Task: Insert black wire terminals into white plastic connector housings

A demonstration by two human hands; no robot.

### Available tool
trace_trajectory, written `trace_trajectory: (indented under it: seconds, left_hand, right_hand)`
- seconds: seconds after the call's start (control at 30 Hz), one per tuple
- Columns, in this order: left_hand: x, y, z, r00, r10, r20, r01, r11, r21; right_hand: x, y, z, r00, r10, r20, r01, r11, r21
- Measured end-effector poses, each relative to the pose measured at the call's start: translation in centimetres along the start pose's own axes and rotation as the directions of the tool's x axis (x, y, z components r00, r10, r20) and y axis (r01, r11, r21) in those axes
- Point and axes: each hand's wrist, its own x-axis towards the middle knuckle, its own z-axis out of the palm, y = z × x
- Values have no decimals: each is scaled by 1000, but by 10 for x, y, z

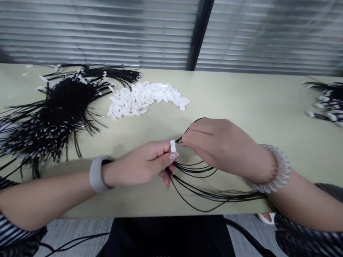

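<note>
Between the thumb and fingers of my left hand (150,160) is a small white connector housing (173,146), held upright. Several black wires (195,194) also run through that hand and trail off to the right, passing under my right wrist. My right hand (214,142) pinches a black wire close to the housing's right side, where thin wire ends meet its upper part. How far that wire sits in the housing cannot be made out. The right fingertips are partly hidden behind the hand.
A heap of loose white housings (146,98) lies behind my hands. To the left spreads a large tangle of black wires (64,103) with metal ends. More black wires with white connectors (332,101) lie at the far right. Window blinds (107,32) stand behind the table (241,96).
</note>
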Motion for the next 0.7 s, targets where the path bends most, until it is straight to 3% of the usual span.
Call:
trace_trajectory:
  seconds: [0.4, 0.53, 0.7]
  left_hand:
    - [1, 1, -2, 998, -54, 39, 55, 998, -39]
    - [3, -2, 0, 998, -57, -29, 53, 989, -139]
    - [4, 0, 5, 987, -85, -136, 76, 995, -69]
  right_hand:
    - [0, -1, 3, 979, -179, -98, 157, 967, -203]
    - [-2, 4, 9, 980, -149, -129, 116, 965, -235]
    - [-4, 6, 16, 980, -136, -148, 95, 962, -255]
